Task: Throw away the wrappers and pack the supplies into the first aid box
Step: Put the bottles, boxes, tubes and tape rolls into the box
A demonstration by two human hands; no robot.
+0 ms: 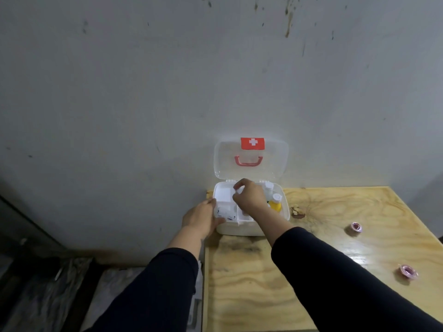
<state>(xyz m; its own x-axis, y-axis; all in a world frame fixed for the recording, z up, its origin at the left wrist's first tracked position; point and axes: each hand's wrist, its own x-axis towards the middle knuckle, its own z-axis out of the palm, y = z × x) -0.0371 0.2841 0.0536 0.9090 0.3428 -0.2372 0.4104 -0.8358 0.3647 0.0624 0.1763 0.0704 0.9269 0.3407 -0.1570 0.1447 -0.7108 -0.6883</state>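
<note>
A white first aid box [242,230] stands open at the table's far left corner, its clear lid [275,161] with a red cross and red handle leaning on the wall. Inside I see a white divided tray, a yellow bottle [275,206] and white-capped bottles [269,186]. My left hand [201,218] grips the box's left side. Over the tray, my right hand [248,196] pinches a small white item; what it is I cannot tell. Two pink tape rolls [356,227] [407,271] lie on the table to the right.
The wooden table [299,271] has its left edge just beside the box and a grey stained wall behind it. Left of the table, lower down, lies dark cluttered floor with plastic sheeting [72,283].
</note>
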